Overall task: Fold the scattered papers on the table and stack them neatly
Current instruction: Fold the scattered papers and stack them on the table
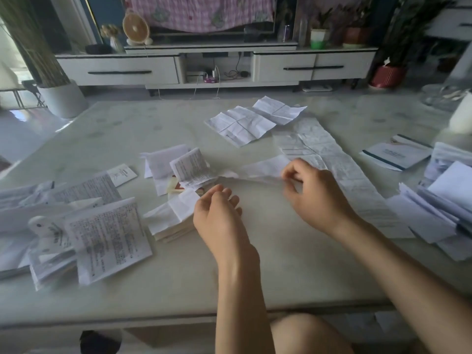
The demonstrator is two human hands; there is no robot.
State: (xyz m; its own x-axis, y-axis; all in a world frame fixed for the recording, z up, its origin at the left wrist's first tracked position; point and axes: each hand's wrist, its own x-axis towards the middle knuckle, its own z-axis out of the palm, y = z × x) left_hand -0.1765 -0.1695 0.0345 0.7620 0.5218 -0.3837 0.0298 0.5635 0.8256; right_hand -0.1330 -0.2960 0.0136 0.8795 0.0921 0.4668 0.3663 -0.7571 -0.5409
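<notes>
Now right hand (310,194), knuckles up, pinches crumpled paper (258,169).

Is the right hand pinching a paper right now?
Yes, the right hand pinches the end of a crumpled paper strip.

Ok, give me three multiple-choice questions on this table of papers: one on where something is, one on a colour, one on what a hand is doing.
1. Where is the blue-edged booklet?
A. far right of the table
B. left edge
C. on the floor

2. What colour is the plant pot at far right?
A. blue
B. red
C. yellow

3. What is the right hand doing?
A. lying flat, empty
B. holding a pen
C. pinching a paper strip

Answers: 1 A, it lies beside the right-side pile of papers. 2 B, its ribbed side shows red. 3 C, it nips the strip's end.
</notes>
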